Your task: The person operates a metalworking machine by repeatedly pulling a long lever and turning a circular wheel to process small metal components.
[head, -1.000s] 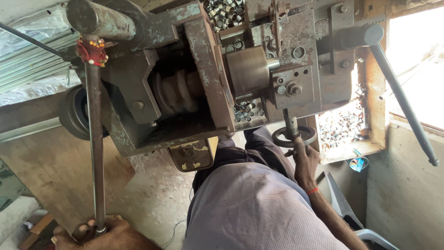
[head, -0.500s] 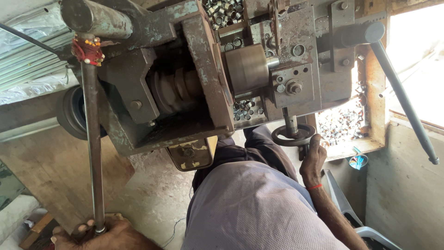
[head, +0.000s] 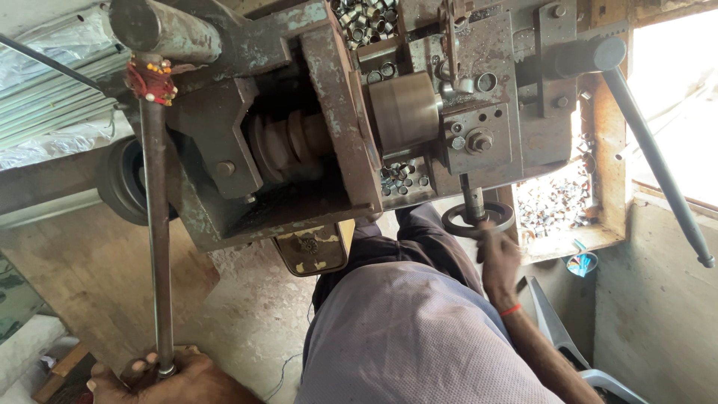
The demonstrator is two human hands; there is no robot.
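Note:
I look down on an old grey lathe-like machine (head: 314, 135). My left hand (head: 161, 378) at the bottom left grips the lower end of a long vertical steel lever (head: 155, 247), which has red thread and beads tied near its top. My right hand (head: 497, 258) rests on the rim of a small round handwheel (head: 460, 222) under the machine's right side; a red band is on that wrist. A steel cylinder (head: 404, 112) sits in the machine's middle. My lap and legs fill the lower centre.
Several small metal rings lie in a tray at the top (head: 366, 15), under the cylinder (head: 404, 178) and in a wooden box at the right (head: 553, 206). A long dark lever (head: 658, 161) slants down the right side. Wooden planks lie on the floor at the left.
My right hand has shifted slightly on the handwheel. My left hand keeps its hold on the lever's end. The view has drifted a little.

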